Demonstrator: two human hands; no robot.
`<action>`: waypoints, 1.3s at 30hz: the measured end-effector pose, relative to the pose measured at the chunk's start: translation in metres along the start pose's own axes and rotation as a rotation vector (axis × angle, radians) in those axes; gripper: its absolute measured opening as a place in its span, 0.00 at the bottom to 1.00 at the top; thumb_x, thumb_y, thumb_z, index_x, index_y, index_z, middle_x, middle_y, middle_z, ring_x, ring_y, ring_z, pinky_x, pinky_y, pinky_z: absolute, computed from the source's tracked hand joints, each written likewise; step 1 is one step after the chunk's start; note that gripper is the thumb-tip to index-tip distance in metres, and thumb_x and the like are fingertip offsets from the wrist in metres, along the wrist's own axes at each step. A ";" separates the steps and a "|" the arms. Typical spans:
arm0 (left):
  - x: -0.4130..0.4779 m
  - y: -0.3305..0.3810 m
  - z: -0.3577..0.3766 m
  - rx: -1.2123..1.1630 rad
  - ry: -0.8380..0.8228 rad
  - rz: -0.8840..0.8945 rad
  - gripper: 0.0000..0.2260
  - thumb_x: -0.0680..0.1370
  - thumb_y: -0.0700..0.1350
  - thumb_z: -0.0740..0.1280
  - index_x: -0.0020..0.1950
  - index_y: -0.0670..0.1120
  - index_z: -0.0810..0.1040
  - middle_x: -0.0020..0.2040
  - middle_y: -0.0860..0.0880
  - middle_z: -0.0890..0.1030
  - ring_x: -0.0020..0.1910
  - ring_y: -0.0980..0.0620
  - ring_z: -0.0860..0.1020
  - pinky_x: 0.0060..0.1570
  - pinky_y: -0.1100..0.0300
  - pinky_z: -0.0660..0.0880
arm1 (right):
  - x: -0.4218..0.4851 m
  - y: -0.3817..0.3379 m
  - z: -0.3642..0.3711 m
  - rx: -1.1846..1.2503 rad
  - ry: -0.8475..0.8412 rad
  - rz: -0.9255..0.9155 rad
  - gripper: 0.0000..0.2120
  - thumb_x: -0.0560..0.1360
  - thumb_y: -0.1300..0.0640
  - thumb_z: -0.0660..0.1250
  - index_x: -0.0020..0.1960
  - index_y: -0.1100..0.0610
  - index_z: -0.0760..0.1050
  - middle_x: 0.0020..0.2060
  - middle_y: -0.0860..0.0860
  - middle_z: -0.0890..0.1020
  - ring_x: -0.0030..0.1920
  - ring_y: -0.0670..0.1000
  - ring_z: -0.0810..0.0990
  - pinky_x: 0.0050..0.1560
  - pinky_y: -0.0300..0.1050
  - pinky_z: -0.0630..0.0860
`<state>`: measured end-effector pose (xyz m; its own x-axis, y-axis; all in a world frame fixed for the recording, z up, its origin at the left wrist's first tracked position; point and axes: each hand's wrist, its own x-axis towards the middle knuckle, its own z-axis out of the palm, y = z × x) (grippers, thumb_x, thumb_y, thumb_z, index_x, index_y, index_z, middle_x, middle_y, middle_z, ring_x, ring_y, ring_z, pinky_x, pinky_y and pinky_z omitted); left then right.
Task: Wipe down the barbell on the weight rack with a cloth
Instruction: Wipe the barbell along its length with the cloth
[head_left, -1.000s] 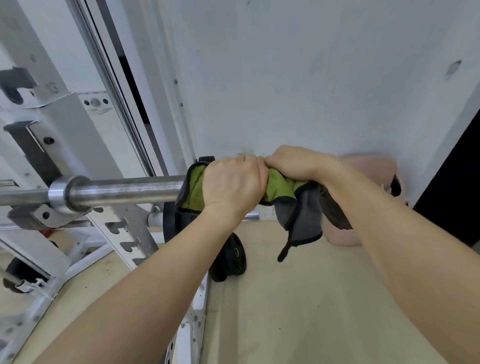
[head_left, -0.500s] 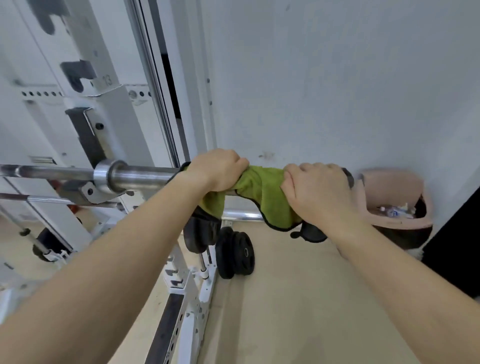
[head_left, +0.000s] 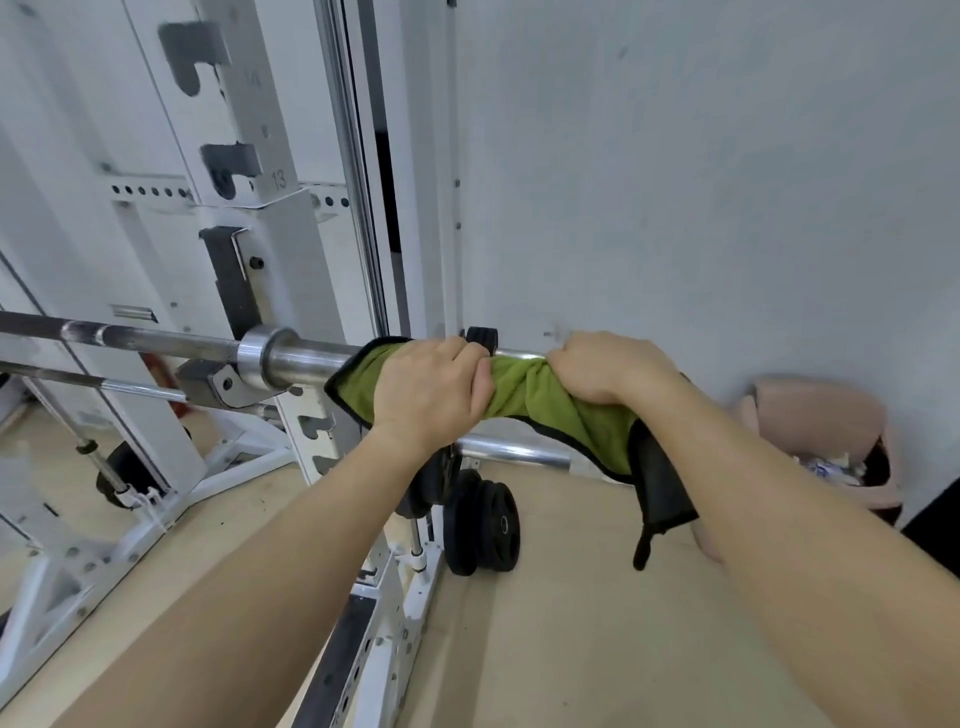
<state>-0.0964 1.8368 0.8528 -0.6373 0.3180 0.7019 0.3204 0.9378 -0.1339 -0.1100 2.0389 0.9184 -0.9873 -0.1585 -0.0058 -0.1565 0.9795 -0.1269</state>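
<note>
Left grip (head_left: 434, 387) and right grip (head_left: 605, 369) closed on cloth (head_left: 535, 392) around barbell (head_left: 306, 358) sleeve; wiping underway, sliding along needed next.

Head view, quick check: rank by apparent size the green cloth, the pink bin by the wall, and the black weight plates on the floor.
1. Green cloth with black edging, draped over the steel barbell sleeve; it is nearest the camera, which inflates it.
2. Pink plastic bin, though partly hidden.
3. Black round weight plates.
</note>
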 end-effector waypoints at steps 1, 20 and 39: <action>0.005 0.003 -0.003 0.016 -0.043 -0.049 0.17 0.81 0.48 0.56 0.36 0.47 0.77 0.30 0.50 0.75 0.29 0.45 0.73 0.29 0.52 0.69 | -0.002 -0.003 0.008 -0.058 0.103 -0.013 0.23 0.82 0.48 0.48 0.63 0.56 0.77 0.63 0.59 0.79 0.58 0.60 0.78 0.53 0.52 0.71; 0.029 -0.067 -0.016 -0.136 -0.421 -0.168 0.21 0.79 0.54 0.52 0.30 0.47 0.69 0.29 0.49 0.73 0.31 0.47 0.73 0.31 0.55 0.67 | -0.012 -0.089 0.052 -0.154 0.525 -0.040 0.15 0.77 0.53 0.55 0.36 0.57 0.74 0.32 0.56 0.81 0.31 0.58 0.75 0.39 0.50 0.70; 0.043 -0.128 -0.014 -0.102 -0.689 -0.211 0.20 0.78 0.55 0.50 0.38 0.45 0.74 0.37 0.48 0.76 0.39 0.46 0.77 0.34 0.55 0.68 | 0.009 -0.167 0.072 -0.149 0.586 -0.071 0.09 0.74 0.56 0.60 0.36 0.57 0.73 0.30 0.55 0.80 0.31 0.58 0.77 0.41 0.51 0.71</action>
<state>-0.1548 1.7283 0.9098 -0.9786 0.1790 0.1017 0.1842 0.9819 0.0449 -0.0912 1.8644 0.8678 -0.8178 -0.1711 0.5495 -0.1827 0.9826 0.0340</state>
